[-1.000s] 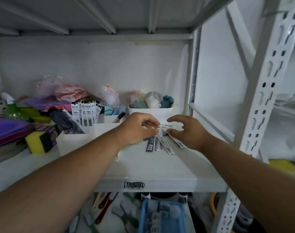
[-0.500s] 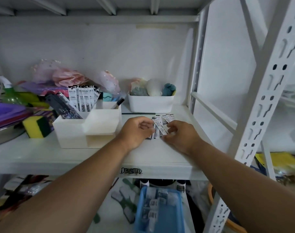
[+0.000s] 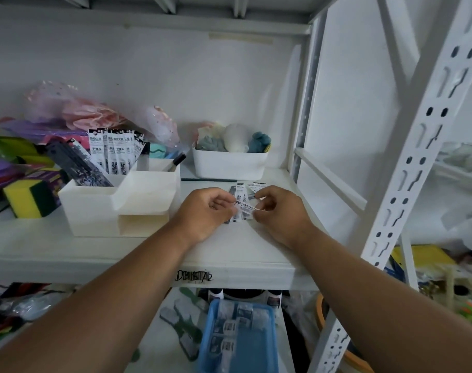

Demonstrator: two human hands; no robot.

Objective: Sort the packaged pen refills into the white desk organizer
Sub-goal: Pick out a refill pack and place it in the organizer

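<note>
A white desk organizer [image 3: 95, 208] stands on the shelf at left of centre. Several refill packs [image 3: 113, 152] stand upright in its back compartment, and dark packs [image 3: 78, 165] lean beside them. To its right, loose packaged pen refills [image 3: 241, 196] lie fanned on the shelf. My left hand [image 3: 205, 211] and my right hand [image 3: 278, 208] meet over them, both pinching a refill pack [image 3: 247, 210] between the fingertips. The hands hide the lower ends of the loose packs.
A white bin [image 3: 229, 165] with soft toys stands behind the packs, a thin dark stick [image 3: 208, 180] in front of it. A yellow-green sponge [image 3: 27, 197] and pink bags [image 3: 89, 114] crowd the left. A perforated rack upright [image 3: 418, 146] rises at right; a blue tray [image 3: 240, 335] sits below.
The view has tilted down and drawn closer. Both hands have gathered in over the loose packs and now pinch one pack between them, slightly lifted off the pile.
</note>
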